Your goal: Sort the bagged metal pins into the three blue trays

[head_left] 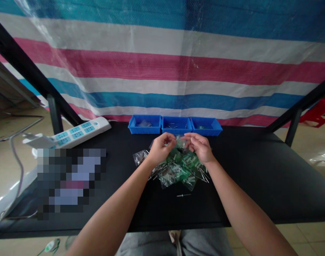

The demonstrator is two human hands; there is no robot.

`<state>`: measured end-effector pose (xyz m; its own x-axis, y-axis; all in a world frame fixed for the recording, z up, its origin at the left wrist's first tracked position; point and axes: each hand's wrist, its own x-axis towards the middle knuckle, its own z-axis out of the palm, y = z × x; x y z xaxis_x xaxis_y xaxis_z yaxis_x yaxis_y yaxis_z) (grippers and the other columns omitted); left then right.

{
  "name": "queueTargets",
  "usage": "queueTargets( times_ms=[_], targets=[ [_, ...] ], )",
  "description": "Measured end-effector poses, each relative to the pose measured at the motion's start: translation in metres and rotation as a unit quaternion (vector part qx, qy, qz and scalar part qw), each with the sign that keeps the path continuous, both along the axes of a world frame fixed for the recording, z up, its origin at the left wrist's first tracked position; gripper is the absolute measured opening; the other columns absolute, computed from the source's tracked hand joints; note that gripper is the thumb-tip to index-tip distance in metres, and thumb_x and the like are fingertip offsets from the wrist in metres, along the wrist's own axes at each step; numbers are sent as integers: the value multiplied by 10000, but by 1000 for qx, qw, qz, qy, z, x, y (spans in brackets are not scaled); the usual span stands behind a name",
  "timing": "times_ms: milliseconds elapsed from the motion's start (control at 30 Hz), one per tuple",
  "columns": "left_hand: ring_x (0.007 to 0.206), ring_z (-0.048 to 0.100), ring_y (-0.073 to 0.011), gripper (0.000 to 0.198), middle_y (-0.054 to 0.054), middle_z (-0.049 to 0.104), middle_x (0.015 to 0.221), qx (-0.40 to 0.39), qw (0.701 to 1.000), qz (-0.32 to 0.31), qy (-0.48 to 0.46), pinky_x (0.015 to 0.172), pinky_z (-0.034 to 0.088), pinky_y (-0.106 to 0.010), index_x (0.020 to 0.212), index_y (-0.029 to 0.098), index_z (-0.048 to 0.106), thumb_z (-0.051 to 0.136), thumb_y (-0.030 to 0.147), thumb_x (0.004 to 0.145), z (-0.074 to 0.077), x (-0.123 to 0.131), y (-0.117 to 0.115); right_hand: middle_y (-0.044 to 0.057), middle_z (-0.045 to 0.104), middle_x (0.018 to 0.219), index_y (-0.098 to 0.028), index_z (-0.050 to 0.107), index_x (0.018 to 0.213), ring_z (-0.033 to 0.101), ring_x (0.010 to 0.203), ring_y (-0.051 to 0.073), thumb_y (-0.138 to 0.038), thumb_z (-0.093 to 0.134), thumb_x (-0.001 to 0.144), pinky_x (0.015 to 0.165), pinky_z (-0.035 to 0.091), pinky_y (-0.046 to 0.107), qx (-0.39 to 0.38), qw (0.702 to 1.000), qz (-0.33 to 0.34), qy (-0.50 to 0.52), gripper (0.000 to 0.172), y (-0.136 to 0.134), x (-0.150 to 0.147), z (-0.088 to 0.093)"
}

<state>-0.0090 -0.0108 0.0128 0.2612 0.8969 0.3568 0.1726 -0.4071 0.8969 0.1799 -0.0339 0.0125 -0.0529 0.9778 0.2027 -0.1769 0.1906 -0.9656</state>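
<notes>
Over a pile of small clear plastic bags, green pieces and thin metal pins (pixel 175 170), both my hands are raised close together. My left hand (pixel 161 147) is closed, thumb and fingers pinched at the left edge of a small clear plastic bag (pixel 180 143). On the bag's other side, my right hand (pixel 201 146) pinches with thumb and forefinger, its other fingers curled. What the bag contains is too small to make out. A single pin that looks like a blind rivet (pixel 183 195) lies apart, in front of the pile.
Behind the pile, three blue bins (pixel 145 129) stand in a row with small parts inside. A white power strip (pixel 79 133) with a plug and cable lies at left, near a pixelated patch. Black frame bars (pixel 34 67) rise at both sides before a striped tarp (pixel 162 67).
</notes>
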Motion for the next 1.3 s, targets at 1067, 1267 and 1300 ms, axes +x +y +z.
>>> queueTargets(
  times_ms=[1067,1267,1300],
  targets=[
    [1234,449,-335,391,-103,567,1310,57,904,331,266,989,376,-506,1175,235,630,539,312,803,25,-39,12,72,723,804,-187,705,854,632,737,213,-449,557,838,715,476,341,98,923,-162,-336,302,5,7,-8],
    [812,656,-242,201,-52,726,831,-3,916,102,389,760,471,-340,859,217,704,594,333,737,25,-45,16,73,727,821,-206,704,789,636,821,236,-252,571,801,808,477,373,192,854,-143,-463,142,2,2,-3],
    [773,659,-238,213,-53,728,815,-12,909,70,410,717,469,-325,824,221,704,617,386,722,24,-46,16,74,728,828,-204,704,790,635,830,236,-239,569,800,814,476,373,195,850,-141,-469,139,2,2,-2]
  ],
)
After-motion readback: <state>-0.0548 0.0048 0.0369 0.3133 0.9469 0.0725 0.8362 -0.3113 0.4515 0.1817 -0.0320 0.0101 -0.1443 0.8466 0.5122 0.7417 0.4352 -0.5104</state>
